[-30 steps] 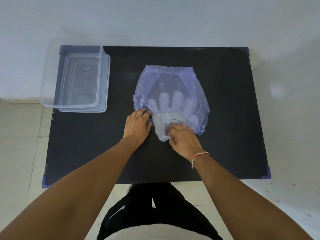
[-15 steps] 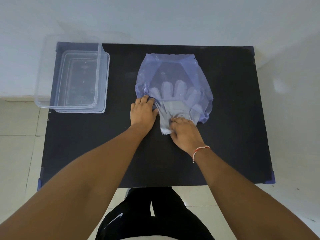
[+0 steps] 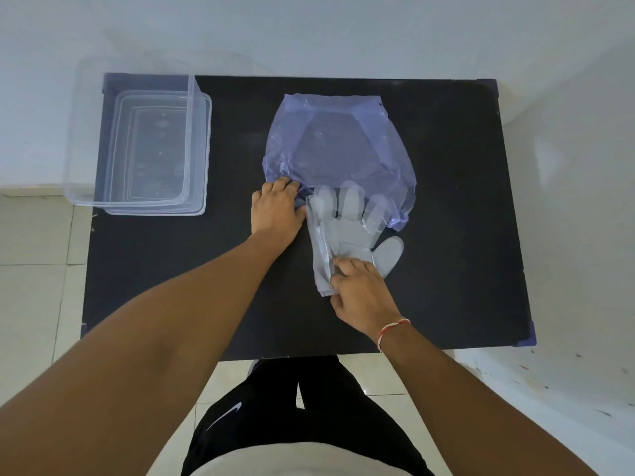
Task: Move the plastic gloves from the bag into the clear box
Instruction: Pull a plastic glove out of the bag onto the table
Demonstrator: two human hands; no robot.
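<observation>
The plastic gloves (image 3: 347, 235) are being pinched at the cuff by the right hand (image 3: 360, 286), mid-desk (image 3: 171, 286), fingertips overlapping the bag (image 3: 336, 149) mouth. The bag edge is being gripped by the left hand (image 3: 275, 211). The clear box (image 3: 137, 146) is sitting at the far left corner.

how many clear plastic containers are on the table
1: a clear box at the table's far left corner, its near edge overhanging. What looks like its lid lies under it; I cannot be sure.
</observation>
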